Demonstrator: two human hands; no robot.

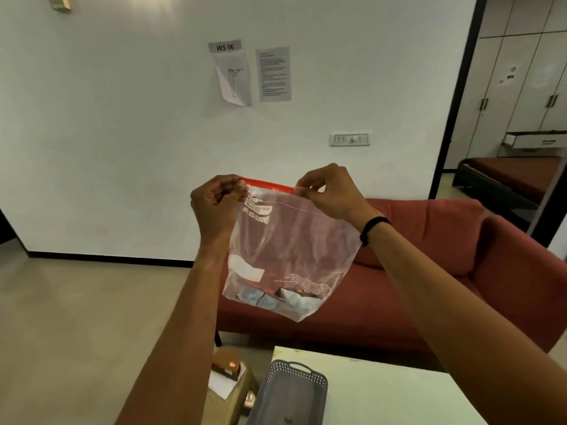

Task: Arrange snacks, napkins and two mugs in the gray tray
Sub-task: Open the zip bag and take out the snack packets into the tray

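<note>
I hold a clear zip bag (291, 240) with a red seal strip up in front of me. My left hand (217, 207) pinches the left end of the seal and my right hand (328, 191) pinches the right end. Several wrapped snacks (276, 297) lie in the bag's bottom. The gray perforated tray (291, 391) with a handle rests on the white table (383, 394) at the lower middle; what I see of its inside holds nothing.
A red sofa (429, 271) stands behind the table. A low wooden stand (233, 381) with a brown box and white paper sits left of the tray. An open doorway at the right leads to another room.
</note>
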